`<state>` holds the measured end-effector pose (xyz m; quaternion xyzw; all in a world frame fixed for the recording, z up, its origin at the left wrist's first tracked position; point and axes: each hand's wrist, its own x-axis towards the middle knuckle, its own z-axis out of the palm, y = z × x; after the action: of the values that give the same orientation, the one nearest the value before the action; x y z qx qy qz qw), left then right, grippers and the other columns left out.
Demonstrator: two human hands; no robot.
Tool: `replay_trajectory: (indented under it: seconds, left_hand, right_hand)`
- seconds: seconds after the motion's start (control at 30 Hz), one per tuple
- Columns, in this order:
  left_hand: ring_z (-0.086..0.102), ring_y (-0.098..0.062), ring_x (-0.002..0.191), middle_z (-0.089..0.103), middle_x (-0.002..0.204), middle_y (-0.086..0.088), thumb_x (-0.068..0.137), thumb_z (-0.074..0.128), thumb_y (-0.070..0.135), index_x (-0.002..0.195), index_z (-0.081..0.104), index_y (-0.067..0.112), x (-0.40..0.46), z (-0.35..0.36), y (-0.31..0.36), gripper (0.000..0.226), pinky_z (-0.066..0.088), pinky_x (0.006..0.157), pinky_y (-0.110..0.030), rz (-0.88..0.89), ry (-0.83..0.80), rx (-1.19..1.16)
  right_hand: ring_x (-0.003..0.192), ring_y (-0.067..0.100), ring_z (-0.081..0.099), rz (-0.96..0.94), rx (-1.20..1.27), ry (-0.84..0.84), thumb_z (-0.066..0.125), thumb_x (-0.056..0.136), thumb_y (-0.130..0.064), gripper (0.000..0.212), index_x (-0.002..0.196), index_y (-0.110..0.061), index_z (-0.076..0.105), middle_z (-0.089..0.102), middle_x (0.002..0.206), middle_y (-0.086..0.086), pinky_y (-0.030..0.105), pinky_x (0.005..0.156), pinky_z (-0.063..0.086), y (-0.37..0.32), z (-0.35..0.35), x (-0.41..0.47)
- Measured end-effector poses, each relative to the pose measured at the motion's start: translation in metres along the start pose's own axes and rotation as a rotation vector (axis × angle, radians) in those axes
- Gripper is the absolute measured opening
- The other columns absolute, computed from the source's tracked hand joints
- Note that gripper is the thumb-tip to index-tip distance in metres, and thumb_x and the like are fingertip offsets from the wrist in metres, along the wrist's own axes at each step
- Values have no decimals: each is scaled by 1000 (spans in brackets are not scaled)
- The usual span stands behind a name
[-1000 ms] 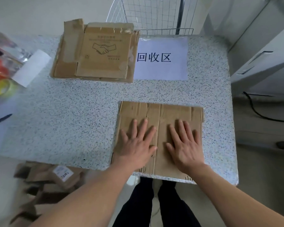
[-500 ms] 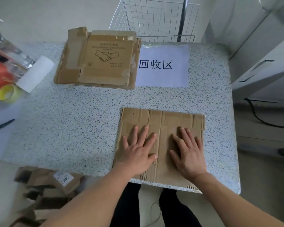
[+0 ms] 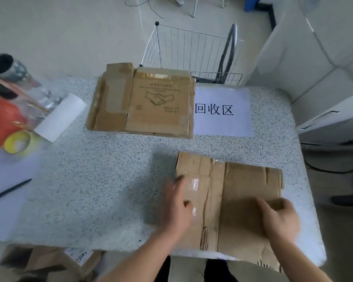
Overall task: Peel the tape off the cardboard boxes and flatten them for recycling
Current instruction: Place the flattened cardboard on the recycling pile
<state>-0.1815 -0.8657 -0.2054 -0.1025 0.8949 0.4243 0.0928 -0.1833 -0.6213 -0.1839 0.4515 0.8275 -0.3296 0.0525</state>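
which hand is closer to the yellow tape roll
Left. The left hand sits at the flattened box's left edge, on the same side as the yellow tape roll; the right hand is at the box's right edge, farther away.

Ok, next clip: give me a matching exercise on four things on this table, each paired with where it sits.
Things:
1. handshake-print cardboard
2. white sign
3. yellow tape roll
4. black pen

Places:
A. left edge, beside the red bag
B. far side, against the sign's left edge
C. on paper at near left
D. far right, before the wire basket

Pairs: 1-B, 2-D, 3-A, 4-C
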Motion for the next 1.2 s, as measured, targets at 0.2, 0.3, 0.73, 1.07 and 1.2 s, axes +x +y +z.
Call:
replay_trajectory:
  seconds: [0.2,0.3,0.73,1.07,1.2]
  left_hand:
    - [57,-13,98,45,127,-5,80,76,-1,153,34,21,77,-106,8,87,53,77,-16,181,186,-20]
    - [55,-19,101,41,133,-7,88,72,6,155,29,21,139,-165,4,81,46,79,-15,78,213,22]
    - [-26,-33,148,-37,157,7,95,54,53,158,4,36,299,-225,-62,83,-2,118,-58,-52,-45,495]
    - [-25,-38,148,-30,161,3,96,9,68,154,-15,39,329,-171,-91,69,-5,113,-73,213,-109,817]
    - [-22,-37,149,-27,162,3,96,8,67,155,-14,37,330,-167,-95,69,-3,113,-73,225,-77,820]
  right_hand:
    - [94,23,50,-261,135,5,73,89,-30,54,134,-9,51,60,109,9,40,88,43,-126,7,-35]
    - [107,21,56,-418,160,-115,74,84,-19,63,141,-17,46,56,113,-2,39,97,46,-204,44,-36]
    - [150,26,18,-761,-184,-140,62,95,-35,64,150,-17,34,12,165,7,31,117,19,-324,212,4]
    - [152,23,-20,-996,-762,-178,3,96,-68,74,158,-30,-13,-24,164,2,49,124,-4,-303,263,19]
    - [152,23,-19,-993,-751,-185,2,97,-68,73,158,-30,-12,-21,165,1,50,124,-2,-304,263,18]
